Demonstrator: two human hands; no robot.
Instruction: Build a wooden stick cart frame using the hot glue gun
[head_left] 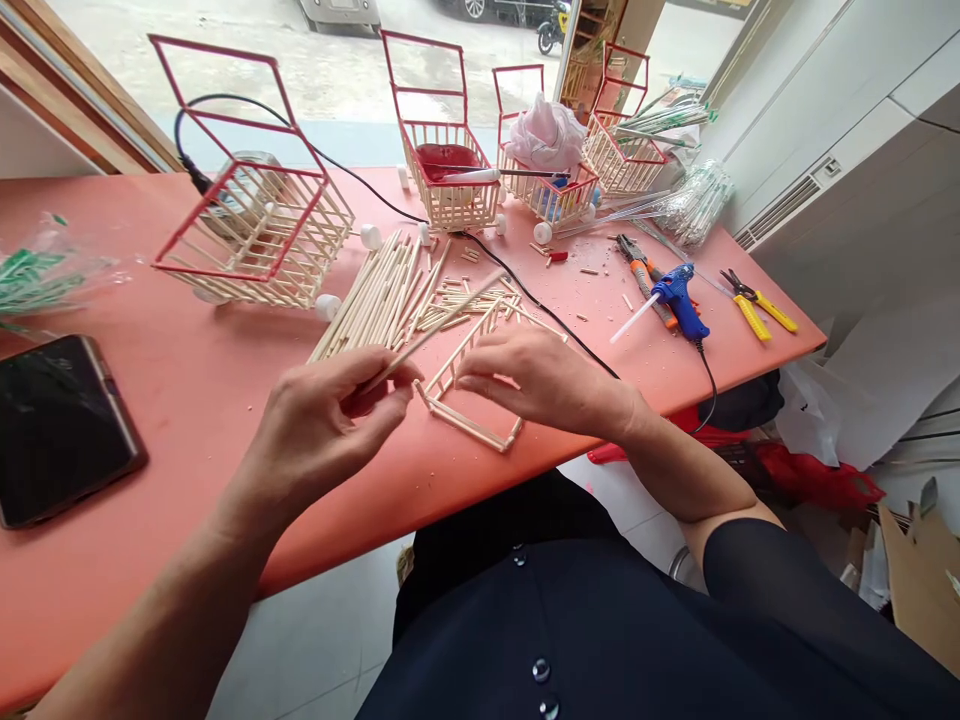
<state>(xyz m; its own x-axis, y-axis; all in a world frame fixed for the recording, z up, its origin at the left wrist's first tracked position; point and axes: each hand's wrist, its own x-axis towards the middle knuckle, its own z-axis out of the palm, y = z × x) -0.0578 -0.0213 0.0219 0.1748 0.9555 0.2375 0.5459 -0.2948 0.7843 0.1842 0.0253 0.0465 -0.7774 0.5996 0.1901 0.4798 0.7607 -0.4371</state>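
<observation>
My left hand (337, 425) is closed round a thin wooden stick (450, 318), which slants up and away to the right. Just right of it, my right hand (536, 375) hovers over a small frame of glued sticks (466, 425) lying near the table's front edge. The fingers of that hand are pinched together; whatever they hold, if anything, is hidden. Behind my left hand lies a pile of long wooden sticks (375, 295). Shorter stick pieces (448, 305) are heaped beside it, partly behind the frame.
Small stick-built carts with red handles, among them a large cart (251, 240) and a cart holding a red bowl (450, 205), line the back of the orange table (187, 400). A blue glue gun (681, 298), pliers (649, 280), yellow-handled cutters (757, 305) and a phone (64, 430) lie around. A black cable (540, 300) crosses the middle.
</observation>
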